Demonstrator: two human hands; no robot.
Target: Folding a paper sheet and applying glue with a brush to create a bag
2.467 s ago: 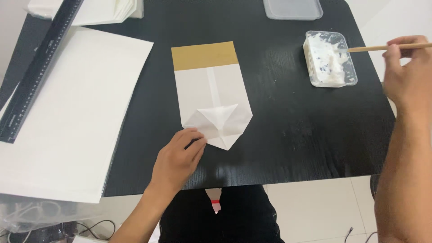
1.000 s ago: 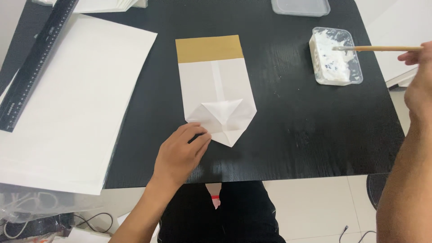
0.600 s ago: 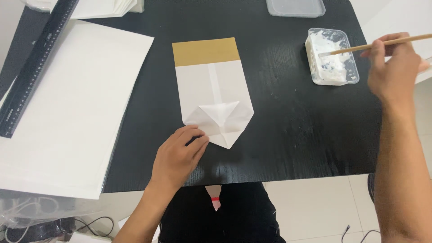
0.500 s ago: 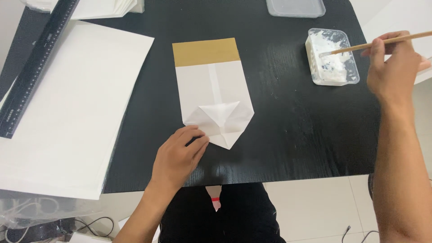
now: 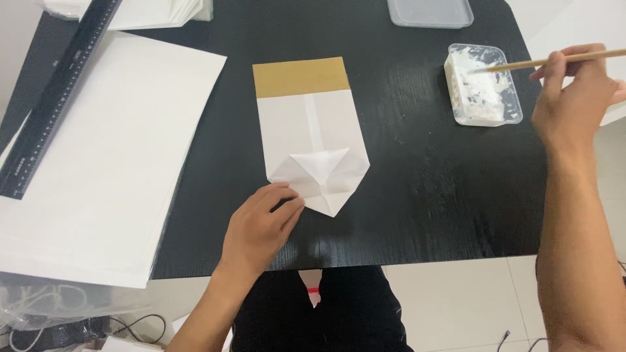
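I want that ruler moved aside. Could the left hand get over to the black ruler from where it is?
Probably yes: the left hand rests by the folded paper bag, and only flat white sheets lie between it and the black ruler.

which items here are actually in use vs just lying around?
In use: folded paper bag under the left hand; thin wooden stick in the right hand; tray of white paste.
Lying about: black ruler; large white sheet; clear lid.
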